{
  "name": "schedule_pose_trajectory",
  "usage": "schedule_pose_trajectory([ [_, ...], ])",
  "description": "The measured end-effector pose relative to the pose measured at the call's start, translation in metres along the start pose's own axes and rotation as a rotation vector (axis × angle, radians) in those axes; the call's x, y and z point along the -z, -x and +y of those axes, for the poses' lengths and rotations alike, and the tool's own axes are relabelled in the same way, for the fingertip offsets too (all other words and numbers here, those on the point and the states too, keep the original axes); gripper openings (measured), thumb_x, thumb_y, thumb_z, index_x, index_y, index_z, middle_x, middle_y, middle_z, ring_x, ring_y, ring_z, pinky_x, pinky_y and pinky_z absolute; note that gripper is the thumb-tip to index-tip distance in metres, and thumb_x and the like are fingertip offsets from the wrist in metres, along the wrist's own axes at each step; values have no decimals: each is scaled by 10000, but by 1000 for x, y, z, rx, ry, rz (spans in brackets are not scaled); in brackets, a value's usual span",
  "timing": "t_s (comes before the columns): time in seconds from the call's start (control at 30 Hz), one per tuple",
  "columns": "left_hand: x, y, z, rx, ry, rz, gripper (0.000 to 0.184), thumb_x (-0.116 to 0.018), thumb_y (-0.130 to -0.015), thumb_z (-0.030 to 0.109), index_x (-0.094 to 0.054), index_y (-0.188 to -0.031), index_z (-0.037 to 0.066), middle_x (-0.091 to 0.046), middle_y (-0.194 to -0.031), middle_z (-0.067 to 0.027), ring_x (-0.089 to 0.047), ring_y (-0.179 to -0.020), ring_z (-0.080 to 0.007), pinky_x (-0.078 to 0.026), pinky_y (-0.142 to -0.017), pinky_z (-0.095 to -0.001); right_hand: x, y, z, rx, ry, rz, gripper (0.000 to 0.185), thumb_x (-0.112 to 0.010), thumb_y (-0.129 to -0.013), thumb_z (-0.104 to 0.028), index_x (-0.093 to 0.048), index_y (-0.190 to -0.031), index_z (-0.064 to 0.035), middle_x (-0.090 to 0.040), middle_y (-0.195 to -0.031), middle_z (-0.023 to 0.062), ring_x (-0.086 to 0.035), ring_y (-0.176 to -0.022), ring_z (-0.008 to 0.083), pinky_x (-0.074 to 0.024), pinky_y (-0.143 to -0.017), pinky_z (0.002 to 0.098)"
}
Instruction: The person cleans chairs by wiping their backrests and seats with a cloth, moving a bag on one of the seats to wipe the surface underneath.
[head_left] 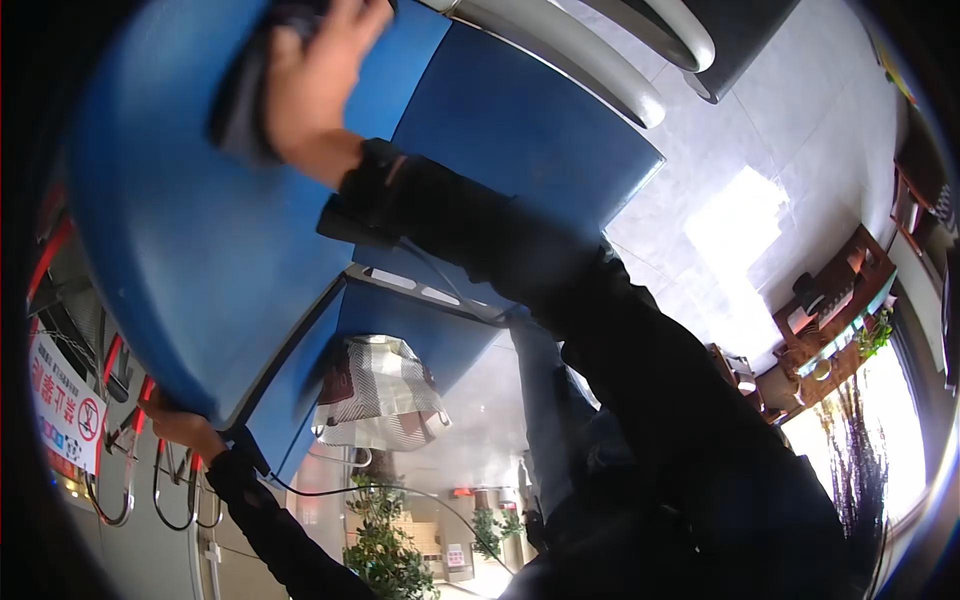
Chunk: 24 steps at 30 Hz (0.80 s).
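Observation:
My right hand (315, 95) presses a dark cloth (243, 100) against the broad blue surface of a padded chair back (190, 230). Motion blurs this hand and the cloth slightly. My left hand (187, 428) is at the lower corner of the same backrest, its fingers curled around the edge and partly hidden behind it. A second blue panel (500, 130), likely the seat, adjoins the backrest. Both of my arms wear black sleeves.
A patterned silver-white bag (380, 395) is beneath the blue panels. A thin black cable (400, 489) runs past my left wrist. Grey curved armrests (600, 80) are at the top. Red-and-metal racks and a sign (65, 405) are at left, wooden furniture (835, 300) at right.

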<state>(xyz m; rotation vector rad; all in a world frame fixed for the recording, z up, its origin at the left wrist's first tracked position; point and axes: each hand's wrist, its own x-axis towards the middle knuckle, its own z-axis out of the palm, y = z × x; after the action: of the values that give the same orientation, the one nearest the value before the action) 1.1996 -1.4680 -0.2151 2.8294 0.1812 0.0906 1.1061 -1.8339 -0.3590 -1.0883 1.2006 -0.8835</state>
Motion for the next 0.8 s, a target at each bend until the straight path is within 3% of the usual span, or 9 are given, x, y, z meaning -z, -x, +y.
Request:
schedule_pose_trajectory([
  [0.07,0,-1,-11,26,51,-6,712,-247,-1014,464,-649,-1053,-122,-675,-982,-215,-641,-889,-294,-501,-854,-409,7,-5,-27,335,41,-185,789,-643,-718,80,-316,-1416,-87,-318,-1369,199,-408,-1242,400,-407,-1007,422],
  [0.17,-2,0,0,79,87,23,714,-249,-1015,461,-627,-1081,-141,-660,-1034,-229,-637,-943,-301,-495,-888,-408,11,-27,22,600,100,-309,735,-682,-703,-79,-423,-1391,-88,-429,-1306,219,-461,-1160,404,-413,-967,443],
  [0.2,-2,0,-2,72,109,12,715,-248,-1015,461,-621,-1088,-145,-658,-1044,-233,-637,-950,-305,-495,-891,-410,19,-30,39,657,184,-286,772,-670,-660,-27,-433,-1391,-105,-454,-1289,184,-479,-1145,382,-422,-958,428],
  [0.3,1,0,-8,59,136,-12,694,-242,-1016,443,-612,-1122,-134,-652,-1084,-231,-635,-976,-308,-489,-909,-410,27,-40,108,396,200,-106,733,-636,-684,-14,-437,-1383,-111,-417,-1319,209,-466,-1167,401,-415,-975,428],
  [0.33,2,1,-8,64,125,-13,671,-236,-1018,425,-614,-1142,-115,-651,-1104,-222,-633,-988,-305,-484,-920,-406,33,-45,126,488,351,13,710,-634,-720,-15,-420,-1390,-111,-402,-1335,205,-468,-1166,404,-410,-985,435],
  [0.57,-1,-4,-12,1,151,-38,654,-200,-1025,398,-623,-1169,-80,-649,-1146,-195,-619,-1040,-284,-462,-948,-392,10,-8,49,179,194,-36,723,-595,-767,10,-308,-1425,-69,-331,-1365,230,-362,-1269,415,-330,-1060,436],
  [0.73,-2,-4,-9,-22,80,-16,702,-190,-1021,445,-615,-1166,-94,-652,-1122,-205,-632,-1005,-295,-486,-914,-399,-9,14,-10,772,56,-218,804,-687,-692,-7,-353,-1420,-71,-373,-1338,255,-420,-1189,447,-398,-986,452],
  [0.77,-3,-5,-10,-4,105,-18,703,-184,-1021,445,-617,-1168,-89,-650,-1127,-203,-630,-1010,-296,-485,-915,-398,-3,7,-3,764,63,-314,790,-719,-665,-43,-409,-1391,-78,-416,-1311,227,-467,-1127,416,-422,-937,440],
  [0.8,-3,-6,-10,17,129,-20,704,-178,-1021,445,-618,-1170,-84,-649,-1133,-201,-628,-1014,-297,-485,-917,-396,3,-5,17,970,112,-338,741,-726,-660,-72,-470,-1355,-91,-461,-1281,188,-494,-1083,392,-430,-909,428],
])
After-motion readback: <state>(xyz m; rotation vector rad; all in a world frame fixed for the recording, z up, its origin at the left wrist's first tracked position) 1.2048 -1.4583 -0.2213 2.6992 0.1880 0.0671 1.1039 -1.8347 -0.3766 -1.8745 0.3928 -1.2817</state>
